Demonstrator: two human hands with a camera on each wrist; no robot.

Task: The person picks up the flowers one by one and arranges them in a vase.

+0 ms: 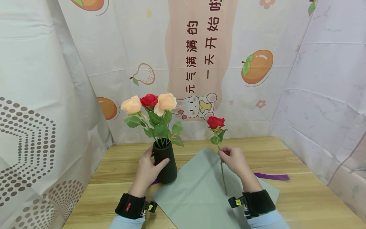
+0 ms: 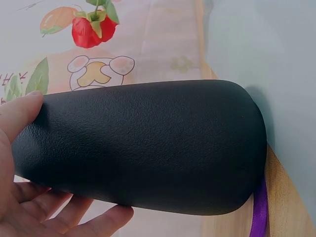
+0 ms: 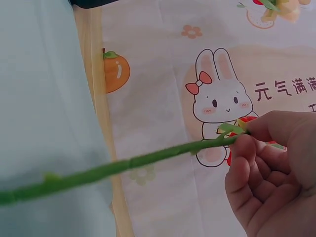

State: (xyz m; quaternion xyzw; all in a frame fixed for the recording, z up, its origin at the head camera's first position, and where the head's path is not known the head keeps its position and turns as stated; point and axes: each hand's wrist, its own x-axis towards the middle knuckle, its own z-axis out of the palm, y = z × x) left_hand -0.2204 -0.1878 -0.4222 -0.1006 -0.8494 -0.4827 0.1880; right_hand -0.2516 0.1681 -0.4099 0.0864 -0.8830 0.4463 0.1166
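Note:
My left hand grips a black vase around its side, thumb across the front and fingers behind. The vase stands slightly tilted at the left edge of a grey-green sheet of wrapping paper. Two peach roses and a red rose with green leaves rise out of its mouth. Between thumb and forefinger, my right hand pinches the stem of a single red rose. That rose is held upright over the paper, bloom at the top, its bare lower stem hanging down.
A purple ribbon lies to the right, partly under the paper; another purple bit shows by the vase's base. The wooden table ends at a printed cloth backdrop, with white cloth hanging at the left.

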